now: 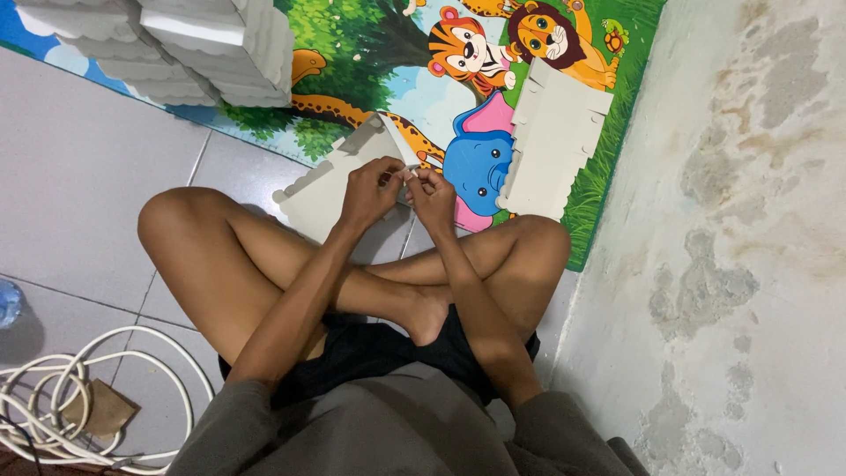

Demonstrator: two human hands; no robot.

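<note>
Pale grey foam mat tile (330,189) with notched puzzle edges, far corner tilted up off the floor (79,176), left hand (370,189) and right hand (434,196) fingers pinched shut on its near-right corner, just beyond crossed legs.

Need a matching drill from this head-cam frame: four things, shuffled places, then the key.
Things:
1. stack of white foam tiles
2. white coiled cable
3. loose white foam tile
4. white foam piece

Places:
A. floor, bottom left
B. between left hand and right hand
C. top left, on the animal mat
D. flat on the mat, beside the blue elephant

Pairs: 1-C, 2-A, 3-D, 4-B
</note>
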